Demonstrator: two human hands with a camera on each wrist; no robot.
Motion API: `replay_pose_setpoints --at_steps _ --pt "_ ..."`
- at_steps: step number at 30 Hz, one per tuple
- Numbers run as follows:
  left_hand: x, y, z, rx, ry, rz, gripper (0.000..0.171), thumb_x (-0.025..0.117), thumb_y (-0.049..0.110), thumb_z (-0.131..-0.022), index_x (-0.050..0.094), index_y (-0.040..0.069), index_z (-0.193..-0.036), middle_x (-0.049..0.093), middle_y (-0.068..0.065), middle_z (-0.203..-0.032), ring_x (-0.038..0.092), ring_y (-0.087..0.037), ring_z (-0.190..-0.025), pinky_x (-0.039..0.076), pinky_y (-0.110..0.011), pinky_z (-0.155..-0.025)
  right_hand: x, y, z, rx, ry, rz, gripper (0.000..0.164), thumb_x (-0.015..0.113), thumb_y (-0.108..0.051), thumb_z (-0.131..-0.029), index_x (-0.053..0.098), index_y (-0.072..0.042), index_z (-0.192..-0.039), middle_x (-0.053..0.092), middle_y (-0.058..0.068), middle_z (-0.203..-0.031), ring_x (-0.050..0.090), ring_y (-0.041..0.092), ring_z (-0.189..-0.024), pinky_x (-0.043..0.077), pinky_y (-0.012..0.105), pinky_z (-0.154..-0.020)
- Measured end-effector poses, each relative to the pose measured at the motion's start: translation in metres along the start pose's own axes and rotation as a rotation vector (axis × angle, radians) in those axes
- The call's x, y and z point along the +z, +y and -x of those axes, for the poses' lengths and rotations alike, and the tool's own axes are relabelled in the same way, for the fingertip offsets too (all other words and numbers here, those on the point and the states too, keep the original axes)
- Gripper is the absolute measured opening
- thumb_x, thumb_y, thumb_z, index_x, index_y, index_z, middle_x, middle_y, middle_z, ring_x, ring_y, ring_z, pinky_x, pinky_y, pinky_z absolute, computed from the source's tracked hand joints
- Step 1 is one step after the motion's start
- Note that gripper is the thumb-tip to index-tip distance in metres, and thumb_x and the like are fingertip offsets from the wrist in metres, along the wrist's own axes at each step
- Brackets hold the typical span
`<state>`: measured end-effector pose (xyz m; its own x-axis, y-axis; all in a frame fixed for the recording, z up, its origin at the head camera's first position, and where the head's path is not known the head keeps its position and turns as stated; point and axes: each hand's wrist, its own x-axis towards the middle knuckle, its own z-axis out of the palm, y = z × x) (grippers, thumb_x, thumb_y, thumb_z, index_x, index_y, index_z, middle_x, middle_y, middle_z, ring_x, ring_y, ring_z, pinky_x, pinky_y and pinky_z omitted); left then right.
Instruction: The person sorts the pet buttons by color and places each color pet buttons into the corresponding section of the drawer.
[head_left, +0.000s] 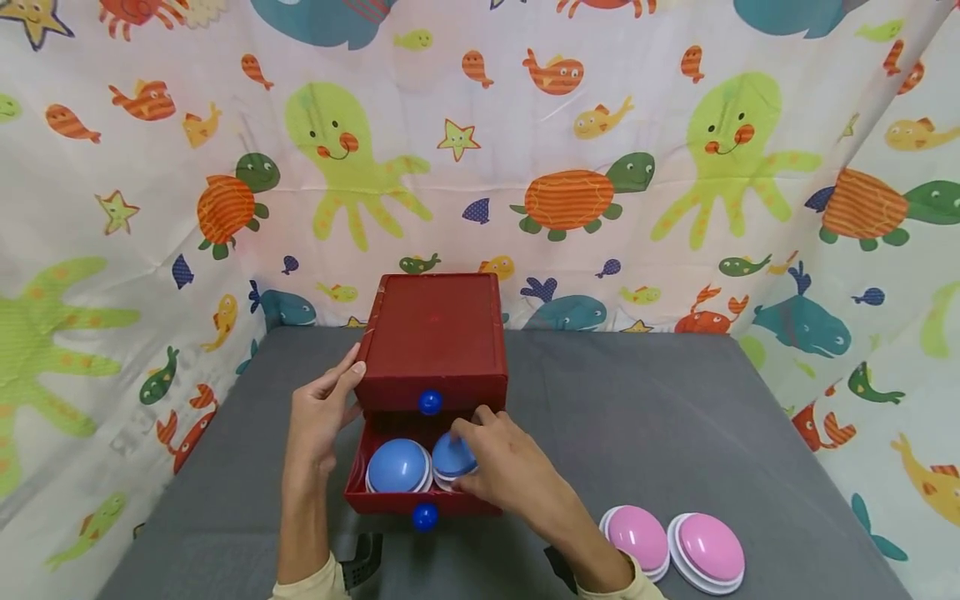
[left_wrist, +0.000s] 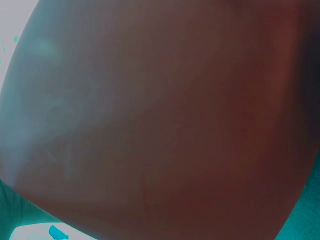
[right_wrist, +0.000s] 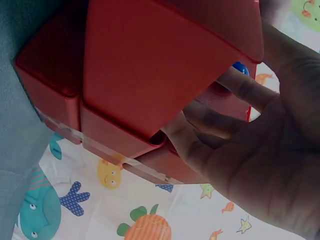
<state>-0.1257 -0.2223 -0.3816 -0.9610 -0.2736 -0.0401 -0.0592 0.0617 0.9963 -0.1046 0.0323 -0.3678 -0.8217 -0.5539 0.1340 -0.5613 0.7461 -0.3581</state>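
Observation:
A red two-drawer box stands on the grey table, its lower drawer pulled out towards me. In that drawer sit two round, white-based domes with blue tops, a left blue dome and a right blue dome. My right hand reaches in and grips the right one, fingers bent over its far side and thumb near its front. In the right wrist view, the fingers of the right hand pass beside the red box. My left hand rests against the box's left side near the top front corner.
Two pink domes on white bases, a nearer-left one and a right one, lie at the front right of the grey table. A sea-animal curtain hangs behind. Blurred reddish-brown fills most of the left wrist view.

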Motion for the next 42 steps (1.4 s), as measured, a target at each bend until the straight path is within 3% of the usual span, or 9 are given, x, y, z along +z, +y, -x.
replay_pose_setpoints --at_steps 7,11,13,18,21,24,32,36,42 --pt "0.003 0.001 -0.001 0.008 0.003 -0.007 0.053 0.066 0.047 -0.101 0.057 0.03 -0.151 0.053 -0.003 -0.16 0.052 -0.03 -0.146 0.052 -0.056 -0.106 -0.003 0.001 0.001 0.009 -0.07 0.056 0.037 0.091 -0.032 -0.081 0.076 -0.012 -0.109 0.069 0.007 -0.103 0.059 0.018 -0.093 0.064 0.034 -0.084" --pt "0.004 0.003 -0.002 0.006 0.002 -0.012 0.053 0.066 0.047 -0.101 0.057 0.03 -0.151 0.053 -0.004 -0.16 0.052 -0.031 -0.146 0.052 -0.056 -0.106 -0.003 0.002 0.006 0.012 -0.023 0.024 0.032 0.087 -0.032 -0.085 0.076 -0.013 -0.108 0.069 0.005 -0.105 0.058 0.015 -0.091 0.063 0.031 -0.085" --pt "0.006 0.003 -0.002 0.006 0.002 -0.013 0.053 0.066 0.047 -0.101 0.057 0.03 -0.151 0.052 -0.004 -0.161 0.052 -0.031 -0.146 0.052 -0.056 -0.106 0.001 0.001 0.01 0.018 0.089 -0.035 0.026 0.086 -0.027 -0.086 0.077 -0.014 -0.106 0.069 0.003 -0.105 0.062 0.015 -0.09 0.065 0.032 -0.086" --pt "0.01 0.001 -0.001 0.005 -0.006 0.009 0.053 0.066 0.046 -0.101 0.057 0.029 -0.151 0.053 -0.003 -0.16 0.052 -0.028 -0.145 0.052 -0.055 -0.107 0.015 -0.006 0.031 -0.063 0.543 -0.226 0.02 0.088 -0.012 -0.083 0.074 -0.014 -0.098 0.072 -0.002 -0.097 0.07 0.011 -0.084 0.065 0.025 -0.081" --pt "0.012 0.0 0.0 0.001 -0.01 0.014 0.053 0.066 0.045 -0.102 0.056 0.03 -0.151 0.053 -0.003 -0.16 0.053 -0.027 -0.144 0.052 -0.055 -0.107 0.029 -0.015 0.051 -0.154 0.683 -0.179 0.028 0.093 -0.014 -0.076 0.077 -0.015 -0.099 0.075 -0.004 -0.094 0.07 0.005 -0.081 0.063 0.019 -0.077" --pt "0.012 0.001 0.0 0.005 -0.006 0.021 0.053 0.066 0.046 -0.101 0.056 0.03 -0.151 0.053 -0.003 -0.16 0.053 -0.028 -0.144 0.053 -0.054 -0.106 0.045 -0.023 0.065 -0.229 0.66 -0.076 0.033 0.097 -0.019 -0.071 0.081 -0.016 -0.1 0.075 -0.007 -0.093 0.069 0.003 -0.081 0.062 0.018 -0.077" --pt "0.01 0.004 -0.002 0.001 0.013 0.03 0.051 0.066 0.045 -0.102 0.057 0.033 -0.15 0.054 -0.002 -0.159 0.054 -0.025 -0.141 0.054 -0.049 -0.104 0.082 -0.031 0.063 -0.354 0.449 0.173 0.03 0.088 -0.017 -0.083 0.079 -0.016 -0.112 0.074 -0.002 -0.117 0.063 0.012 -0.104 0.063 0.021 -0.084" --pt "0.012 0.003 -0.002 -0.006 -0.006 0.025 0.052 0.067 0.045 -0.101 0.056 0.033 -0.151 0.054 -0.002 -0.159 0.054 -0.025 -0.142 0.054 -0.049 -0.105 0.082 -0.028 0.056 -0.344 0.457 0.188 0.032 0.09 -0.013 -0.08 0.08 -0.014 -0.11 0.071 0.0 -0.112 0.061 0.012 -0.102 0.064 0.023 -0.084" --pt "0.011 0.003 0.001 -0.033 0.046 0.029 0.052 0.068 0.044 -0.1 0.058 0.03 -0.15 0.055 -0.003 -0.158 0.055 -0.025 -0.14 0.054 -0.049 -0.103 0.079 -0.021 0.042 -0.343 0.466 0.175 0.027 0.087 -0.006 -0.083 0.079 -0.012 -0.107 0.071 0.001 -0.109 0.061 0.013 -0.102 0.063 0.022 -0.084"
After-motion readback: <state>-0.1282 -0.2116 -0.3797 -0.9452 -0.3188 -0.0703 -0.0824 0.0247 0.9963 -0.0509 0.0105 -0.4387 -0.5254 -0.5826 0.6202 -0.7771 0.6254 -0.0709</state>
